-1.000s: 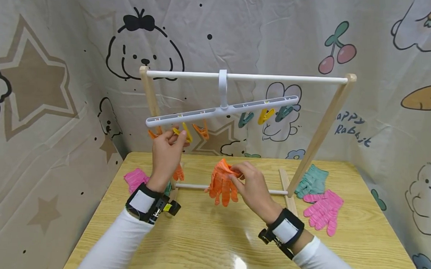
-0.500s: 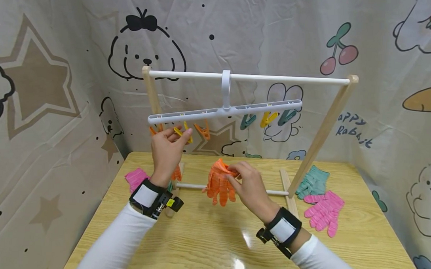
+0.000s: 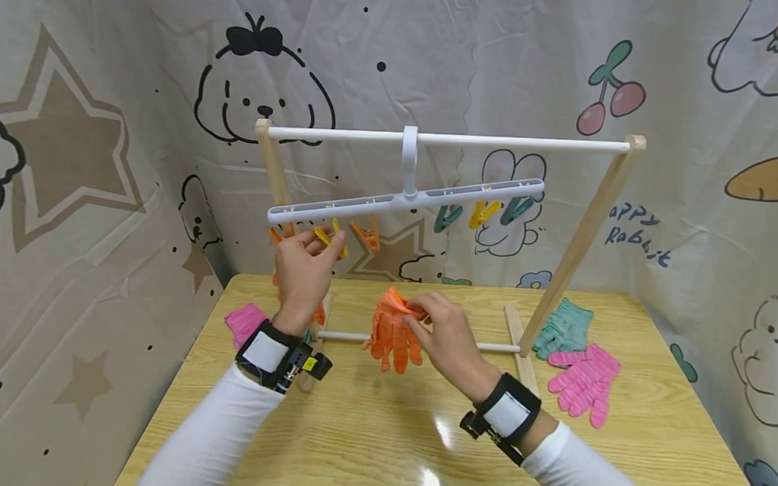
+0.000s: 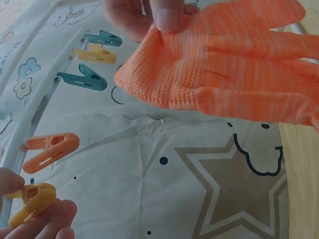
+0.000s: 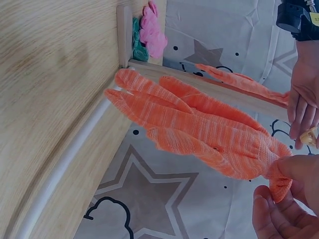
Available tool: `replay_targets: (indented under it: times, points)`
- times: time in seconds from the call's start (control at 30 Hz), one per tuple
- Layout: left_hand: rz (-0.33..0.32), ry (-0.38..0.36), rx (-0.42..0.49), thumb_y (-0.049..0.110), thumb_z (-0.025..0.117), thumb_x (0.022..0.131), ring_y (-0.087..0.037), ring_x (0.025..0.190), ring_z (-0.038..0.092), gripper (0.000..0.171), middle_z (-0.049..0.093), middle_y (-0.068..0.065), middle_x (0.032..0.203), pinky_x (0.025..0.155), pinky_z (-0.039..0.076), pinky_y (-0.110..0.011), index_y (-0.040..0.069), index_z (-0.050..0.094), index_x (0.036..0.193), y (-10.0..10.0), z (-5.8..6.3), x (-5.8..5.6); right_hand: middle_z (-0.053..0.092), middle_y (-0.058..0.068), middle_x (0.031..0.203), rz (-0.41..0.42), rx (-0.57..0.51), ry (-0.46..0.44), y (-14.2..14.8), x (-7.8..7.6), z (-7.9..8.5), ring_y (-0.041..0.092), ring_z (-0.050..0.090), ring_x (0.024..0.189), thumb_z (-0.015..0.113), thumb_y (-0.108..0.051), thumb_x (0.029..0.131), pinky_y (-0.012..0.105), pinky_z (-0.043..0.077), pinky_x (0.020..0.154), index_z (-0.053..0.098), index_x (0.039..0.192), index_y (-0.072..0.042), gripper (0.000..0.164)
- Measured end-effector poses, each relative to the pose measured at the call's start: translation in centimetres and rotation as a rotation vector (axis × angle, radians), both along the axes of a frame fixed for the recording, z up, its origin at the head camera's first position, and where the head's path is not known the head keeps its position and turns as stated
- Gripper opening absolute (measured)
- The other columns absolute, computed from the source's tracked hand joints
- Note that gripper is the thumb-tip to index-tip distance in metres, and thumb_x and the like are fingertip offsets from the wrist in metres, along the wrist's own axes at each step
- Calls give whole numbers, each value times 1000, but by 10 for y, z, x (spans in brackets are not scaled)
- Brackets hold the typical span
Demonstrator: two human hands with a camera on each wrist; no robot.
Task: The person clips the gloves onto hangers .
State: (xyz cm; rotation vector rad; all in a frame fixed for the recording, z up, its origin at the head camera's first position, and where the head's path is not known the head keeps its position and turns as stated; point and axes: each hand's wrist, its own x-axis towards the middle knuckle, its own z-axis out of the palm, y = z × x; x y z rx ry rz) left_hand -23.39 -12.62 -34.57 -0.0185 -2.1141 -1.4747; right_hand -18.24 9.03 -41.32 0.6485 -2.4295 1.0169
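In the head view, my left hand point(image 3: 303, 272) pinches a yellow clothes peg point(image 3: 332, 241) on the white hanger point(image 3: 358, 205). Thumb and fingertips sit on the peg's two handles, which also shows in the left wrist view. My right hand point(image 3: 446, 338) grips an orange knitted glove point(image 3: 393, 336) by its cuff, fingers of the glove drooping down below the hanger. Beside the yellow peg hangs an orange peg point(image 3: 366, 234) holding nothing. A second orange glove point(image 5: 244, 82) hangs at the hanger's left end, mostly hidden behind my left hand in the head view.
The hanger tilts, left end low, from the rack's white top bar point(image 3: 527, 143). Teal and yellow pegs point(image 3: 485, 214) line its right half. A pink glove point(image 3: 585, 384) and teal glove point(image 3: 562, 328) lie at the table's right; another pink glove point(image 3: 244, 324) lies left.
My right hand has carried the orange glove slightly leftward. The hanger's right end has dipped a little and its left end risen. My left hand stays on the yellow peg.
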Motion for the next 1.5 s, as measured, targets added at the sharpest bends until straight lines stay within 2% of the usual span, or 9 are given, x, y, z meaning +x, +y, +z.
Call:
replay_targets:
  times: [0.13, 0.4, 0.47, 0.63, 0.7, 0.83, 1.07, 1.27, 1.5]
  points:
    - [17, -4, -39, 32, 74, 92, -3, 41, 38, 27, 72, -13, 66, 41, 20, -21, 5, 77, 96, 1, 1, 0, 71, 8, 99, 7, -1, 5, -1, 0, 2, 19, 69, 85, 76, -7, 89, 33, 59, 74, 72, 101, -4, 13]
    - [3, -20, -78, 30, 72, 93, -5, 40, 36, 26, 75, -13, 70, 40, 17, -21, 5, 78, 92, 3, 4, 1, 71, 8, 100, 24, 6, 33, -6, -1, 3, 19, 69, 87, 76, -8, 89, 31, 59, 74, 72, 104, -3, 16]
    - [2, -11, -86, 29, 72, 92, -4, 40, 33, 26, 70, -10, 62, 41, 16, -21, 5, 76, 84, 3, 4, 0, 71, 9, 100, 27, 5, 40, -7, -1, 4, 19, 69, 87, 76, -8, 89, 32, 59, 74, 72, 103, -3, 16]
    - [-2, 12, -105, 25, 72, 91, -4, 41, 24, 39, 38, 7, 43, 44, 13, -21, 9, 57, 59, 5, 3, -3, 71, 8, 99, 36, 3, 39, -12, -1, 6, 19, 68, 85, 77, -7, 88, 34, 59, 73, 73, 102, -4, 15]
    - [2, 10, -113, 24, 72, 91, -2, 40, 23, 39, 35, 10, 43, 44, 13, -21, 10, 56, 57, 6, 3, -3, 70, 7, 98, 38, 0, 38, -15, 0, 8, 19, 67, 85, 77, -7, 88, 34, 59, 73, 73, 102, -4, 15]
    - [11, 5, -136, 25, 70, 90, -1, 39, 26, 34, 43, 9, 44, 43, 14, -21, 9, 63, 61, 9, 5, -3, 70, 8, 96, 38, -12, 41, -20, -1, 12, 20, 67, 84, 77, -6, 88, 34, 59, 73, 73, 101, -4, 14]
    - [24, 22, -179, 28, 69, 90, -5, 40, 26, 40, 34, 11, 44, 44, 12, -22, 12, 55, 56, 11, 5, -3, 66, 7, 92, 15, -10, 76, -28, -2, 17, 19, 68, 83, 77, -4, 88, 30, 59, 72, 74, 100, -3, 13]
    - [25, 37, -198, 30, 69, 91, -7, 40, 27, 39, 34, 8, 44, 44, 12, -22, 11, 59, 58, 12, 4, -3, 64, 6, 90, -23, 36, 103, -35, -3, 22, 19, 68, 81, 79, -4, 86, 29, 59, 70, 74, 100, -3, 15]
    - [35, 41, -207, 27, 70, 90, -7, 42, 30, 36, 37, 9, 45, 45, 13, -22, 11, 62, 59, 13, 5, -2, 60, 4, 85, -60, 148, 149, -44, -6, 28, 15, 62, 71, 79, -7, 86, 25, 55, 64, 75, 99, -4, 14]
